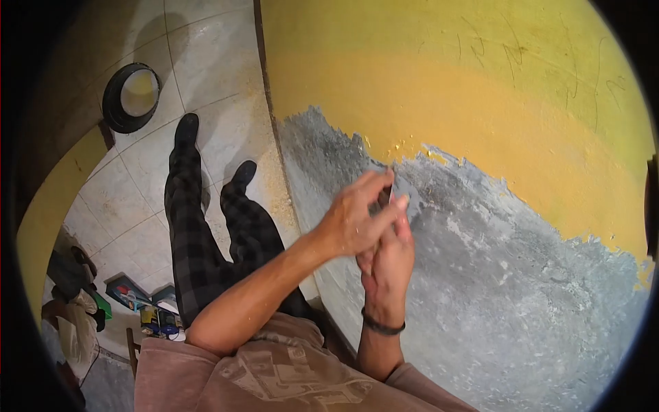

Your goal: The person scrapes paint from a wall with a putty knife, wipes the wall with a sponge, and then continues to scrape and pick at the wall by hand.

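Note:
My left hand [353, 216] reaches across from the left, its fingers closed on a small dark flat scraper [386, 197]. My right hand [390, 264], with a black band on the wrist, is pressed up against it from below and also closes round the tool. The right fingers are partly hidden. The scraper's tip is at or very near the wall [480, 288], along the ragged border between yellow paint [439, 96] and bare grey surface. Loose yellow flakes [401, 146] cling just above my fingertips.
A black round container [123, 103] with a pale inside stands on the tiled floor [213, 62]. Yellow crumbs [280, 196] lie along the wall's foot. My legs [195, 233] stretch out beside it. Boxes and tools [158, 319] and a pale bag [77, 336] are at lower left.

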Available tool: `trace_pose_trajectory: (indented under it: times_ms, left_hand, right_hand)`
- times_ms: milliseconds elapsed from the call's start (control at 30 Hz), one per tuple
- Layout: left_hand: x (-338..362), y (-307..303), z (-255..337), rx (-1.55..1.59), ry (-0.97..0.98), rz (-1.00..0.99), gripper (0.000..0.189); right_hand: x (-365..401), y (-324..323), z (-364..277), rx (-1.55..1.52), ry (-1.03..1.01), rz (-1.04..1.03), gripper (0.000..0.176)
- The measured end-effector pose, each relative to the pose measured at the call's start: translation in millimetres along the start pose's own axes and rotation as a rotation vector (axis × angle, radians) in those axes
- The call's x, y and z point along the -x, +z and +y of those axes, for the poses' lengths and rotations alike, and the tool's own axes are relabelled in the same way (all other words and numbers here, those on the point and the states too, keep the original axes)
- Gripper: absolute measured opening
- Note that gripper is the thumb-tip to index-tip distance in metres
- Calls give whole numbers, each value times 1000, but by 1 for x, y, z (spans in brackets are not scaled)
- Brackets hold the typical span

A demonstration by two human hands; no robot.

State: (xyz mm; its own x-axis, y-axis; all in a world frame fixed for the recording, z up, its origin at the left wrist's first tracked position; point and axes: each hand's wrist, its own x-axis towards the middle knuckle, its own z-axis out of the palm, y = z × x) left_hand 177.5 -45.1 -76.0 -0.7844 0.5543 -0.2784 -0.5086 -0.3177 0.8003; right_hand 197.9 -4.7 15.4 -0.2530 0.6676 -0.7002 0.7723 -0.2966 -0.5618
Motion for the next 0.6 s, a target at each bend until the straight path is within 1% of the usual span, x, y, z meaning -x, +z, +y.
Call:
trace_pose_trajectory:
  times_ms: [67,100,133,200,233,267,333,367,400,467,500,600]
  left_hand:
    - [-10,-10,2,13,-57,15,47]
    - [-9,-10,1,-12,-54,16,46]
    - [-5,-7,2,-11,-54,14,46]
    - [-1,-2,4,-20,31,-33,46]
    - [-4,0,-1,-16,-12,26,46]
    - [-5,0,-3,-11,-23,15,46]
    - [-14,-10,-3,-32,-86,44,44]
    - [-10,-13,3,-126,-76,-34,45]
    - [-8,-12,5,-138,-65,-23,45]
    - [3,2,2,-9,-57,-42,45]
    - [-3,-2,0,28,-87,-51,45]
    - [-7,-7,-1,-18,-111,-11,45]
  right_hand:
    - [-12,2,5,-21,-11,-52,39]
    - [-10,7,8,-12,-21,-29,35]
    - [-2,5,4,-12,-22,-26,35]
    - [5,1,-5,-69,-15,-29,27]
    - [-8,-2,-1,-42,-21,-42,25]
    - [-10,0,1,-45,-14,-27,25]
    - [-16,10,1,-55,-19,-69,23]
    - [-11,4,1,-57,-1,-69,22]
    - [-7,3,0,-61,-9,-87,22]
    - [4,-4,1,-20,-12,-11,24]
    - [-1,-3,-2,-22,7,-8,23]
    - [-11,3,7,-13,-29,-11,23]
